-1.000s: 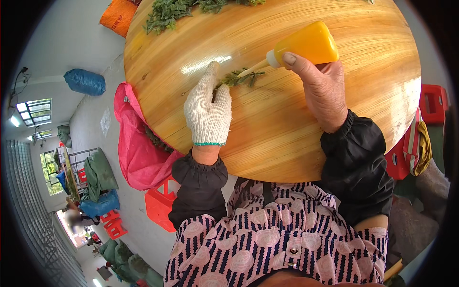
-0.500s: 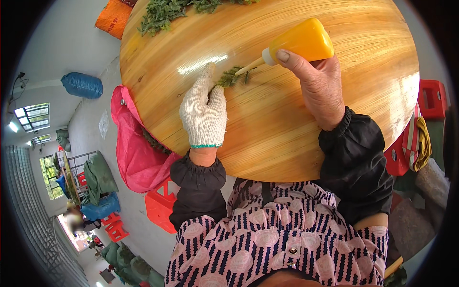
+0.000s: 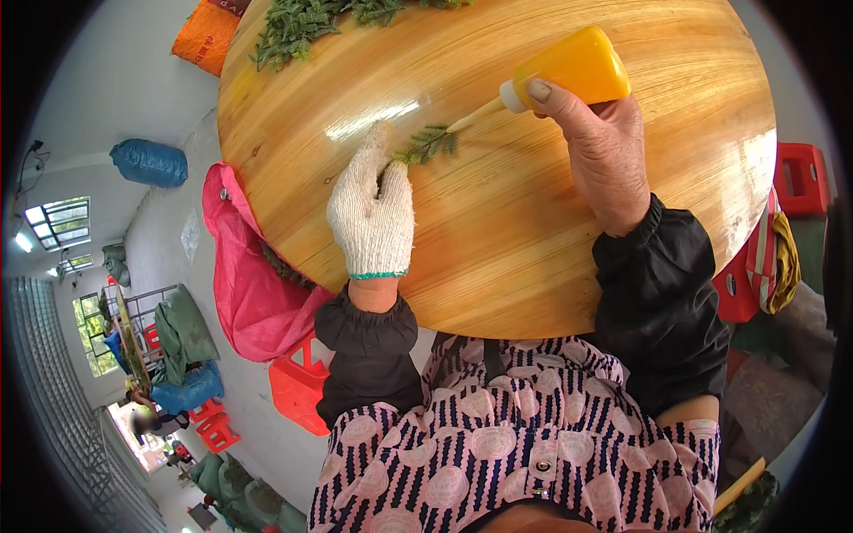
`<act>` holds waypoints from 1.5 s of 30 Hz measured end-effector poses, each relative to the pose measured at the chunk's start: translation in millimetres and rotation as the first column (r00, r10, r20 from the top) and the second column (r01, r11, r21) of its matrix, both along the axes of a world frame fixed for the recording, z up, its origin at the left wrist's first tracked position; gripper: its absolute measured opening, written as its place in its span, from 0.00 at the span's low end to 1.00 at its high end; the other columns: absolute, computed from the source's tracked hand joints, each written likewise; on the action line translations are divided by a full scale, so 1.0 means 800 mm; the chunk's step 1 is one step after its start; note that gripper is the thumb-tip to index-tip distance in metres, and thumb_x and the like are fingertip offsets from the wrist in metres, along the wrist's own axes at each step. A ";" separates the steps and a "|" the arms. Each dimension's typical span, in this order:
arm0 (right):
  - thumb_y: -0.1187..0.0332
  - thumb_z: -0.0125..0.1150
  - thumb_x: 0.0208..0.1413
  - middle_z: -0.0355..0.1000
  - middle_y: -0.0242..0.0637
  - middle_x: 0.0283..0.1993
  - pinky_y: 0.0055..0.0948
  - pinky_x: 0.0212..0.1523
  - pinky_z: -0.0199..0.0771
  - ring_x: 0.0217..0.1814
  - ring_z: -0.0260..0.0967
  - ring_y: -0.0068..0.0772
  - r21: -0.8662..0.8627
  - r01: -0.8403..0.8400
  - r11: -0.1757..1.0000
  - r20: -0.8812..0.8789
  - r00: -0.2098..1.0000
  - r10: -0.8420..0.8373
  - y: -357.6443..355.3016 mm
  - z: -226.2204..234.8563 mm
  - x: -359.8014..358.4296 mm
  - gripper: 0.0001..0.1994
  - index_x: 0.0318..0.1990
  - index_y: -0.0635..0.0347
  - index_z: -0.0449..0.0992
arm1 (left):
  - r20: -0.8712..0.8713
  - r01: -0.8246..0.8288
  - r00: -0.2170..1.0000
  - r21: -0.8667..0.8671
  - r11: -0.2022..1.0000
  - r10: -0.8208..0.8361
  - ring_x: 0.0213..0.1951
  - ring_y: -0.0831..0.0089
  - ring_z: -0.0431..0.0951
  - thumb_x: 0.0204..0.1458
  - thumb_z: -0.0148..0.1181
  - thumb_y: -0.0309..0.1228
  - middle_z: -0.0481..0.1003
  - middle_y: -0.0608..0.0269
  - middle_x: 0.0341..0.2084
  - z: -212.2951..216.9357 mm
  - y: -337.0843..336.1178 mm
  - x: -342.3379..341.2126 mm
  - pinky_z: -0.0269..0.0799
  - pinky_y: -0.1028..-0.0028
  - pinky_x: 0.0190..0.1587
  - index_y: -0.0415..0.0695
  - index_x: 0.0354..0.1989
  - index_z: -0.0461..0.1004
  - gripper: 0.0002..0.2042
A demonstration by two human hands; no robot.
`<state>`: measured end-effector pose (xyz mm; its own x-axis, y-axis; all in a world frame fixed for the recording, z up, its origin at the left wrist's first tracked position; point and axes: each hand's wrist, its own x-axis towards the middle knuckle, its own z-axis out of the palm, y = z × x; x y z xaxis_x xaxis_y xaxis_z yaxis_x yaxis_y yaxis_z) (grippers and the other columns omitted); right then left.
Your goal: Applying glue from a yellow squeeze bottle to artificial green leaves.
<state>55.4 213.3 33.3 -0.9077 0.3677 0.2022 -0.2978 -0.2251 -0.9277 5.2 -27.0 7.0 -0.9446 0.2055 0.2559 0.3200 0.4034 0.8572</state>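
Observation:
My left hand, in a white knit glove with a green hem, pinches the left end of a small green artificial pine sprig just above the wooden tabletop. Bare and closed, my right hand grips a yellow squeeze bottle with a white collar and a long pale nozzle. The bottle lies tilted, its nozzle pointing down and left. The nozzle's tip is at the sprig's right end; whether it touches cannot be made out.
A round wooden table fills the middle, with a pile of green sprigs at its far left. A pink sack hangs by its left edge near a red stool. Another red stool stands at right. A blue sack lies on the floor.
The bottle and my right hand have shifted slightly up and right. The nozzle tip has slid from across the sprig to its right end.

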 end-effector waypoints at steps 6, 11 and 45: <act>0.62 0.74 0.59 0.78 0.33 0.42 0.28 0.50 0.74 0.45 0.75 0.24 0.003 -0.004 1.000 -0.016 1.000 0.004 0.003 -0.002 -0.001 0.16 0.47 0.62 0.79 | 0.014 -0.002 1.000 0.029 1.000 0.001 0.63 0.66 0.75 0.59 0.56 0.14 0.75 0.49 0.63 -0.001 0.000 0.000 0.68 0.69 0.65 0.29 0.63 0.72 0.22; 0.61 0.73 0.60 0.78 0.32 0.41 0.28 0.50 0.74 0.45 0.75 0.24 0.015 0.038 0.999 0.034 0.999 -0.038 0.012 -0.010 -0.003 0.16 0.47 0.61 0.79 | 0.042 -0.019 0.999 0.085 0.996 0.016 0.62 0.66 0.76 0.59 0.57 0.14 0.75 0.49 0.63 -0.004 0.000 0.002 0.69 0.69 0.64 0.30 0.64 0.72 0.22; 0.66 0.69 0.62 0.80 0.35 0.42 0.26 0.41 0.77 0.43 0.78 0.29 -0.376 0.018 0.927 0.053 0.999 0.003 0.064 -0.037 -0.020 0.11 0.47 0.61 0.78 | -0.338 -0.274 0.894 0.105 0.956 0.294 0.59 0.67 0.77 0.60 0.56 0.13 0.74 0.51 0.64 0.031 -0.106 0.065 0.73 0.70 0.60 0.32 0.64 0.73 0.22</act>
